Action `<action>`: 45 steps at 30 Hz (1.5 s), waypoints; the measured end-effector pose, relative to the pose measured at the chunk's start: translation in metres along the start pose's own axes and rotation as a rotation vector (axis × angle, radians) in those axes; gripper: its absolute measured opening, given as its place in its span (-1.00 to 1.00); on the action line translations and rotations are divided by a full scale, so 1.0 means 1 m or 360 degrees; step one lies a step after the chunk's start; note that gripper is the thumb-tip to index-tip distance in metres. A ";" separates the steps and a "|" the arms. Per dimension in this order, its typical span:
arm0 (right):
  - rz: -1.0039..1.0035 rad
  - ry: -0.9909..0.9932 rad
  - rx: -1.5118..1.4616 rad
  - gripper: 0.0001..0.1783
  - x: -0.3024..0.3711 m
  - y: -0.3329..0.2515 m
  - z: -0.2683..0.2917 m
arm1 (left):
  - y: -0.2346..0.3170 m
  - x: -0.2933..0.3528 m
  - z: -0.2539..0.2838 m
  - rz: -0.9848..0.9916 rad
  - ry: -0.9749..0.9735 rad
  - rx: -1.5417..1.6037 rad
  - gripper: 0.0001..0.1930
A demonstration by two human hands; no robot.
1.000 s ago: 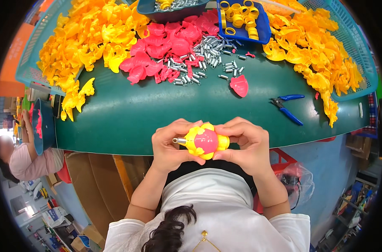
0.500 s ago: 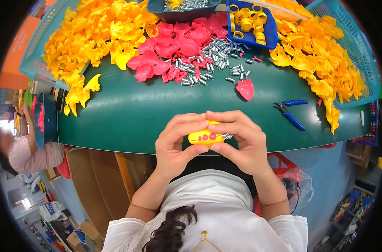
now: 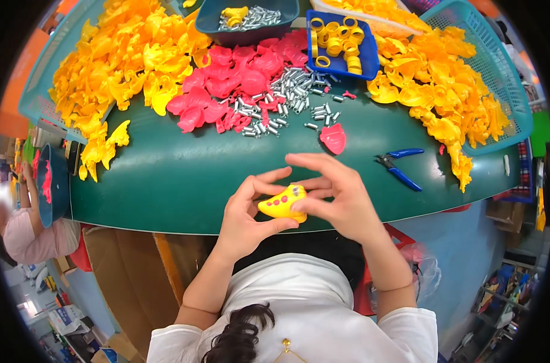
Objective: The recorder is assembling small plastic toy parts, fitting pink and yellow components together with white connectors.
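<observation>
Just in front of the table's near edge, both hands hold a small yellow plastic toy part with a row of red dots along its side. My left hand grips its narrower end between thumb and fingers. My right hand is closed on the wider end by thumb and lower fingers, with the index finger raised away. A greyish spot, perhaps the end of a metal spring, shows at that wider end. Beyond the hands, a single pink shell piece lies on the green table.
Blue-handled cutters lie to the right. Farther back are metal springs, pink shells, a blue tray of yellow rings, a dark bin, and yellow parts in baskets. At far left sits another person.
The yellow toy part has turned, its wider end tipping upward. My right index finger has lifted off, and the hands have spread apart somewhat. The whole view has shifted slightly.
</observation>
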State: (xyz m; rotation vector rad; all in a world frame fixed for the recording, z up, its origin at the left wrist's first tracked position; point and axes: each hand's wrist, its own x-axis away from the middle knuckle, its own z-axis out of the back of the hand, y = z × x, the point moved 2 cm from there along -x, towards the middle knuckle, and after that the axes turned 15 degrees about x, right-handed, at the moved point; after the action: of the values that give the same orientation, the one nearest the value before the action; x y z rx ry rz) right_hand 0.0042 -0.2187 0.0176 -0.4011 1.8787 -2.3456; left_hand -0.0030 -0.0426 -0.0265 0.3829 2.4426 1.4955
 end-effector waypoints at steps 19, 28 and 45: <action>-0.0043 0.0574 0.2281 -0.79 -0.177 -0.008 0.100 | -0.008 -0.014 0.008 0.0276 0.0200 0.1369 -0.32; 0.0474 0.0754 0.1399 -0.71 -0.126 -0.030 0.082 | -0.014 -0.008 0.020 0.0312 0.0286 0.1670 -0.36; 0.0991 0.0266 0.0929 -0.54 -0.014 -0.017 0.014 | -0.002 0.001 -0.003 0.0355 0.0145 0.1290 -0.43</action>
State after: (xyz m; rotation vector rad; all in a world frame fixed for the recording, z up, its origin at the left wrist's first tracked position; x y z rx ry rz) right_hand 0.0229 -0.2242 0.0344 0.3908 1.0425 -2.3439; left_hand -0.0047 -0.0458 -0.0274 0.7599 3.0680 0.5056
